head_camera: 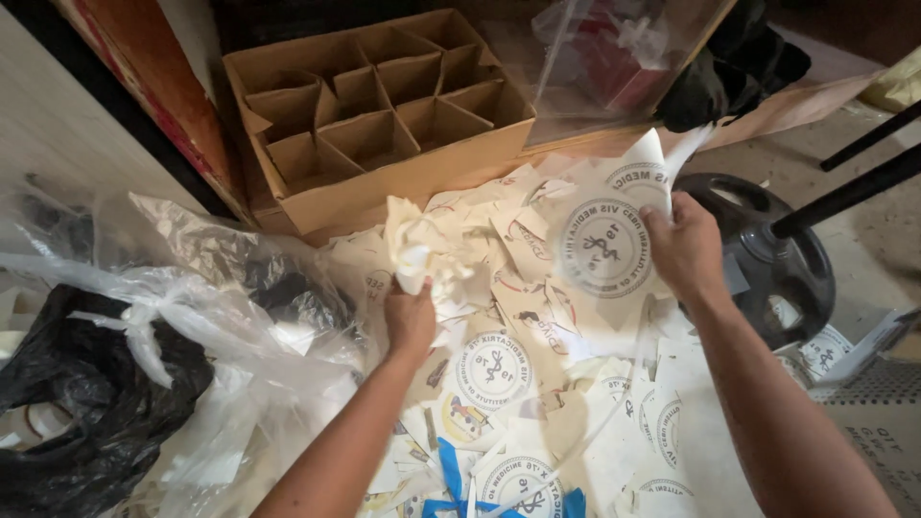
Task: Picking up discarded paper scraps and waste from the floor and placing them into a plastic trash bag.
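Note:
My left hand (411, 321) grips a crumpled wad of cream paper (418, 251) above a heap of torn printed paper pieces (518, 384). My right hand (685, 247) holds up a larger sheet of paper with a round stamp-like print (604, 242), lifted clear of the heap. Many pieces in the heap carry the same round emblem, and a strip of blue tape (451, 475) lies among them near the bottom edge.
A cardboard box with divider compartments (384, 115) stands behind the heap. Clear and black plastic bags (144, 374) lie at the left. A dark round base with black rods (777, 249) sits at the right. Another clear plastic bag (614, 58) is at the back.

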